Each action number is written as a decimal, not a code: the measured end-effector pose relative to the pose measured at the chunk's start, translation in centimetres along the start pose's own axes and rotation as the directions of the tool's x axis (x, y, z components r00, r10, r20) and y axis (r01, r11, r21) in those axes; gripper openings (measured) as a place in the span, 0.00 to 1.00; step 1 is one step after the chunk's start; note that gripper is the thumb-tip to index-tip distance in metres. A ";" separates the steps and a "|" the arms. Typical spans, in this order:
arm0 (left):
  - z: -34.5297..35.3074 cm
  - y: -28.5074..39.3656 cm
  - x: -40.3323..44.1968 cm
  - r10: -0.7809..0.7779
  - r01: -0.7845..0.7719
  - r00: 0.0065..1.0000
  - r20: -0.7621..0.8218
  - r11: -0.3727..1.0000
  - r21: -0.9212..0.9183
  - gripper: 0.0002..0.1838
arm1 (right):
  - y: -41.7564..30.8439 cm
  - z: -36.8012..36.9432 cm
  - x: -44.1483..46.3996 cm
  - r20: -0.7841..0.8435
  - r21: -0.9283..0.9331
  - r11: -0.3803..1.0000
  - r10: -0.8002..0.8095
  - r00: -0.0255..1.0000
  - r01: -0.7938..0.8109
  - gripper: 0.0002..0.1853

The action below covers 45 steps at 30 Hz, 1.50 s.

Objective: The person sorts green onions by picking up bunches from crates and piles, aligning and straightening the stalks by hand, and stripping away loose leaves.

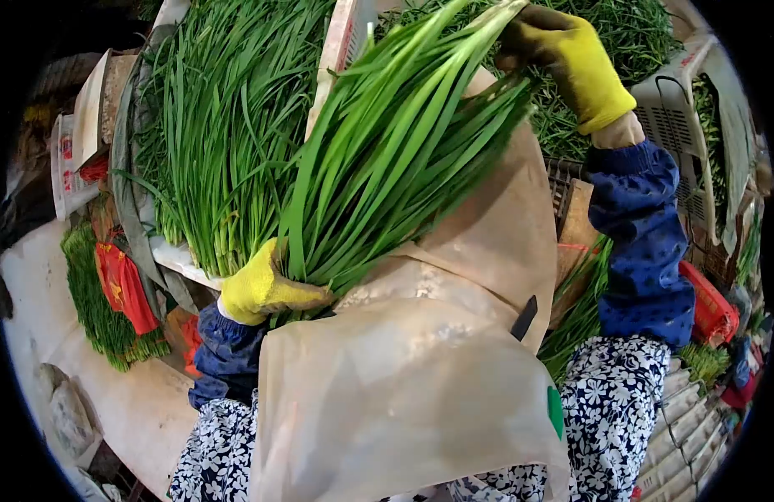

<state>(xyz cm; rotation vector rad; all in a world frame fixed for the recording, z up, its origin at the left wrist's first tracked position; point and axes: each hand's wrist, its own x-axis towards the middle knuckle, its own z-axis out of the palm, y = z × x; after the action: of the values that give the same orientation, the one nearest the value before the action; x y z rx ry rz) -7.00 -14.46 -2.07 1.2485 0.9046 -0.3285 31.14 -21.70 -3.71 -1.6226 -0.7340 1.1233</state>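
The right hand [562, 67], in a yellow glove, grips the pale stem end of a bunch of long greens [403, 151], while the gloved left hand [268, 289] is closed around the leaf tips, the bunch slanting above the apron [420, 376]. To its left, a white box [184, 256] holds packed long greens; at upper right, loose greens [608, 42] lie heaped beside a grey plastic crate [667, 109].

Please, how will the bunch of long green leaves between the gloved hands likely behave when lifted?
The bunch is probably floppy: its leaves spread and curve away from the pale stem end. Strands may slip out, as no tie is visible. Such thin blades might bruise.
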 end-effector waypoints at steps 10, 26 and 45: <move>0.5 1.9 0.3 -0.060 0.060 0.998 0.028 0.998 -0.006 0.38 | 9.4 -10.6 0.4 -0.398 -0.366 0.924 -0.050 0.916 -0.108 0.47; 0.6 1.9 0.4 -0.024 0.020 0.997 0.069 0.998 0.055 0.30 | 4.9 -1.6 -4.5 -0.044 -0.154 0.982 -0.121 0.992 0.113 0.18; -0.2 1.4 -0.1 0.212 -0.249 0.968 0.132 0.845 0.473 0.21 | 14.7 -10.3 0.5 -0.528 0.035 0.999 -0.004 0.849 0.027 0.13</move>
<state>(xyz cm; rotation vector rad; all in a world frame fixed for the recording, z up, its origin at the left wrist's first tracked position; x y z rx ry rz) -6.17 -13.82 -1.09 1.7832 0.6098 -0.4231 40.06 -30.05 -16.96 -1.7749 -0.3537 0.6182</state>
